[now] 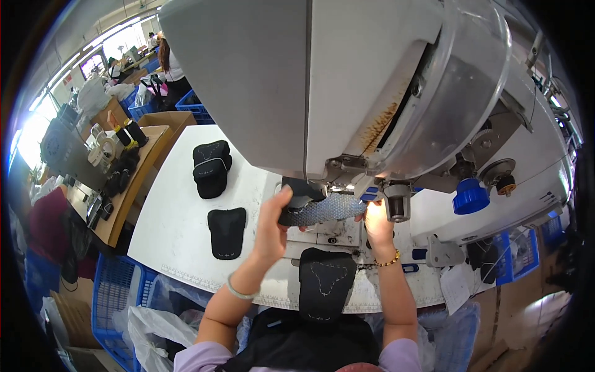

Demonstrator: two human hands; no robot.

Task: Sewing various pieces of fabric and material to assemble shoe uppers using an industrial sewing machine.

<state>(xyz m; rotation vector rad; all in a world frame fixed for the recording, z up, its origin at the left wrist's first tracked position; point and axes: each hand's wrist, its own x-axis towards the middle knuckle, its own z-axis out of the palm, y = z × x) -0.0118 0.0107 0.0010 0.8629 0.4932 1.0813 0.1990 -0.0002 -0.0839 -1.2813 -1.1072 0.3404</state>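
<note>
My left hand (270, 230) grips the left end of a curved grey mesh fabric piece (325, 209) with black material at its upper edge, thumb on top. My right hand (379, 228) is closed at the piece's right end, beside the needle area; its fingertips are partly hidden in bright light. The piece lies under the head of a large sewing machine (384, 80). A black padded, tongue-shaped piece (327, 285) with light stitching rests at the table's front edge, near my body. A similar black piece (227, 232) and a small stack (211, 168) sit left of my left hand.
The white table (180, 229) has a ruler strip along its front edge. A blue crate (111, 310) and clear plastic bags (158, 328) are below left. Thread cones (135, 132) stand on a wooden side table. A blue knob (470, 196) juts from the machine. People work far left.
</note>
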